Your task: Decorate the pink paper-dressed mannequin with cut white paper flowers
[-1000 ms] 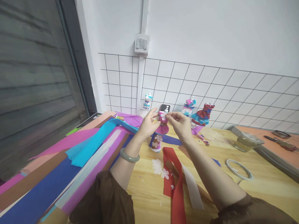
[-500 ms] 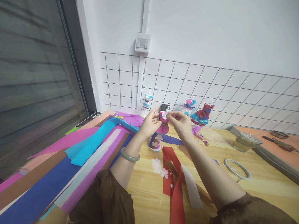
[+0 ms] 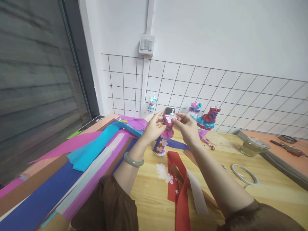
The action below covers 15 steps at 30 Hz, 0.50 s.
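Nearest, a red strip (image 3: 183, 205) and a white strip (image 3: 198, 195) lie on the worktop (image 3: 149, 205), with white paper flowers (image 3: 169, 178) loose beside and partly on the red; so light, they could be dragged or creased by a passing sleeve or forearm. Beyond them stands the small dressed figure (image 3: 168, 132), upright between the hands, its skirt (image 3: 160, 146) patterned with pale flowers and a pale flower at its pink top. The left hand (image 3: 154, 129) has its thumb and fingers curled part-way closed on the figure's side; squeezing harder would probably crush the puffed pink paper. The right hand (image 3: 189, 127) is loosely bent, thumb against the top's edge, forefinger slightly raised; whether it pinches anything I cannot tell. A sideways push from that thumb could shift or wrinkle the flower, or tip the figure if the left grip slackened. Layered coloured strips, a bright blue one (image 3: 89, 155) among them, lie under and beside the left forearm, where the bangle (image 3: 133, 161) might catch a loose edge. Farther back are a dark phone (image 3: 169, 111), a teal-and-white figure (image 3: 151, 104), a pink-and-white one (image 3: 194, 110) and a red-and-blue one (image 3: 211, 117), which a careless reach might knock over.
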Available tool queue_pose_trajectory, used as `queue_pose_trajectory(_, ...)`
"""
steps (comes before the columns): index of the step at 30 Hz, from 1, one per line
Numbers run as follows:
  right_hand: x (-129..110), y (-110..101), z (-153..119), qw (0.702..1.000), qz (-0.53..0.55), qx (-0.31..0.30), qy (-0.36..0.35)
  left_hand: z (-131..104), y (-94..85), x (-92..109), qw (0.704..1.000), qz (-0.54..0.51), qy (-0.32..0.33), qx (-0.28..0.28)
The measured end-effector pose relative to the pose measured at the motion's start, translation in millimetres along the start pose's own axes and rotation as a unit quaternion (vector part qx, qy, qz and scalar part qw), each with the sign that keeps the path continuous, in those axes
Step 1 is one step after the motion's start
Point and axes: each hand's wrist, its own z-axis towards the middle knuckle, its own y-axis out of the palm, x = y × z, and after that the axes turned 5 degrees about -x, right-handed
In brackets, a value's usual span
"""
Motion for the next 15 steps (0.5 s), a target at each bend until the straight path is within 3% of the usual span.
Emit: queue_pose_trajectory(15, -2.1, 1.8, 0.4, 1.000, 0.002, 0.002, 0.006, 0.6, -3.2, -2.4, 1.000, 0.009, -0.009, -0.001)
